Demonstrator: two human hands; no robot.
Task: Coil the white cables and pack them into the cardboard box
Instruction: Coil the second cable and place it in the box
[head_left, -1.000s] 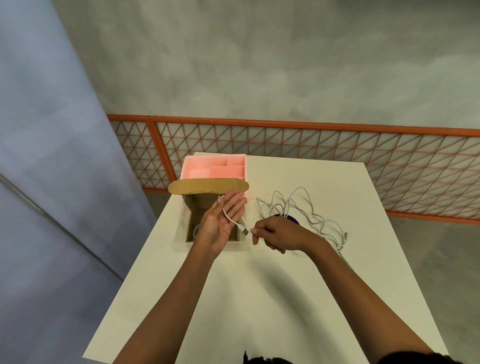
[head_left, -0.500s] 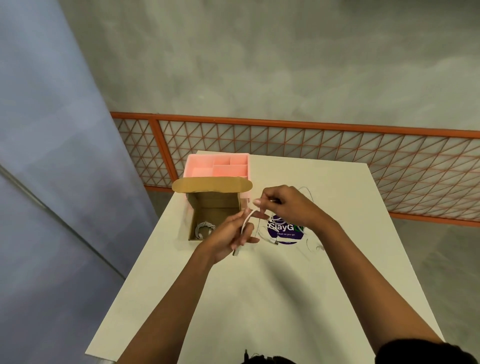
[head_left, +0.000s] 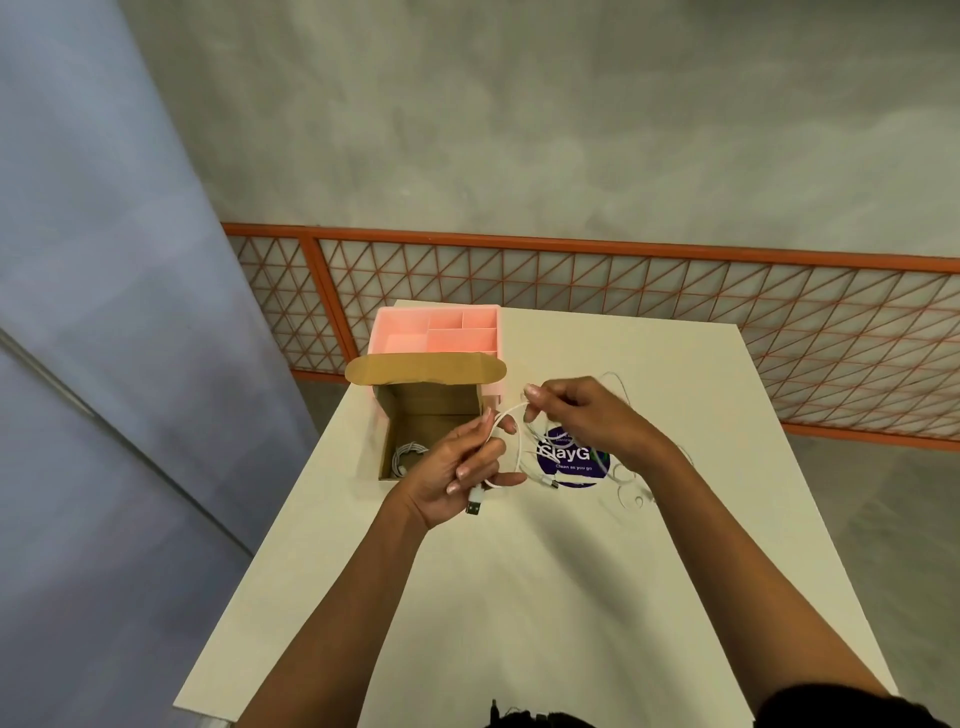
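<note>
My left hand (head_left: 457, 467) grips a white USB cable (head_left: 511, 415) near its plug, which hangs below the fingers. My right hand (head_left: 582, 415) pinches the same cable higher up, so a loop arcs between the two hands. The open cardboard box (head_left: 395, 415) stands just left of my left hand, flap folded back, with one coiled white cable (head_left: 408, 454) inside. More loose white cable (head_left: 631, 488) lies tangled on the table to the right, partly hidden by my right forearm.
A pink compartment organizer (head_left: 441, 332) stands behind the box at the far table edge. A purple round sticker (head_left: 571, 462) is on the white table (head_left: 519, 597). An orange lattice railing (head_left: 675, 291) runs behind the table; a grey-blue wall is left.
My right hand has risen from the table, pulling the cable up and across. My left hand turned and closed on the plug end, forming a loop between the hands.
</note>
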